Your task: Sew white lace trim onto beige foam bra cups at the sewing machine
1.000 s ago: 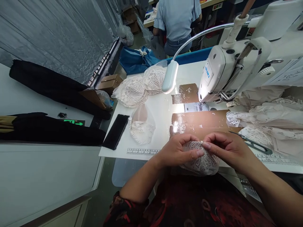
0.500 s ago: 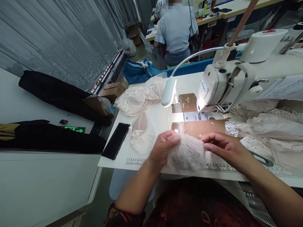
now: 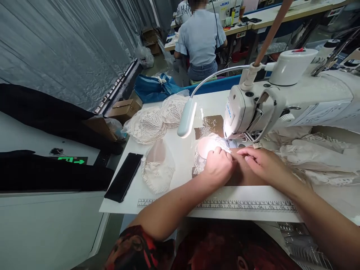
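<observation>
My left hand (image 3: 219,165) is curled over a white lace cup piece (image 3: 206,147) that lies on the sewing table just left of the needle of the white sewing machine (image 3: 284,101). My right hand (image 3: 260,161) rests beside it on the brown plate, fingers pinched at the lace's right edge. Both hands sit right in front of the presser foot, lit by the small lamp (image 3: 187,118).
A lace cup (image 3: 157,170) and a black phone (image 3: 123,182) lie to the left; a stack of lace cups (image 3: 153,122) sits further back. White fabric pile (image 3: 315,157) is at the right. A ruler strip (image 3: 225,205) runs along the table's front edge. A person in a blue shirt (image 3: 201,37) sits beyond.
Both hands have carried the lace piece from near my body at the table's front edge forward onto the table, up to the machine's needle area.
</observation>
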A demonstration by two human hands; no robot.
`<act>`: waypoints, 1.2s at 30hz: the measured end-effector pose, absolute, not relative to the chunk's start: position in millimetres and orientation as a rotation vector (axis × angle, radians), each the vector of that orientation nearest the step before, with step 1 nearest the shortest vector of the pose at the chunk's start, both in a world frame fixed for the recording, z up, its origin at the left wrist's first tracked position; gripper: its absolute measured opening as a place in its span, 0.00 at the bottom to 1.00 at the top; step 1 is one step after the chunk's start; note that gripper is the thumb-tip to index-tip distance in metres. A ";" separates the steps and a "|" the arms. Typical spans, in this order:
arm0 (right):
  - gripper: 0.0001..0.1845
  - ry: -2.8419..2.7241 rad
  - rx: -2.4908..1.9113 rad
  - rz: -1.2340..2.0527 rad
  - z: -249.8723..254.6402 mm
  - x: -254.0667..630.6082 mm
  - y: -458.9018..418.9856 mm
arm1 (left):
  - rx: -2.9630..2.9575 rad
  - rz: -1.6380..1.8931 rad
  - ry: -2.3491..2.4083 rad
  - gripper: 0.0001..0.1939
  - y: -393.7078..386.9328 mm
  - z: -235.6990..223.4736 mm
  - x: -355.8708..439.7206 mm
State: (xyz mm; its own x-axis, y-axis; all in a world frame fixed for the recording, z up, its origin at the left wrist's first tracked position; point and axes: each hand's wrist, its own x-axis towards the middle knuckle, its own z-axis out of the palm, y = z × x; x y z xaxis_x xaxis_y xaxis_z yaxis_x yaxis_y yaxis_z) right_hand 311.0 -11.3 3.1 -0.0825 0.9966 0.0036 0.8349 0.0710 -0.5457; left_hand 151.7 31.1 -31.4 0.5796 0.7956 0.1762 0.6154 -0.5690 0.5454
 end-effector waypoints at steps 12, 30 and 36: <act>0.28 -2.399 -1.822 -0.001 -35.5 294.4 -15.5 | 2.638 0.257 0.734 0.14 66.5 -16.9 108.8; 0.24 -2.262 -1.905 -0.205 -32.4 289.3 -2.6 | 2.799 0.305 0.725 0.19 87.0 -42.9 116.2; 0.25 -2.271 -1.942 -0.242 -33.7 287.9 -3.7 | 2.845 0.320 0.655 0.19 93.6 -45.0 113.9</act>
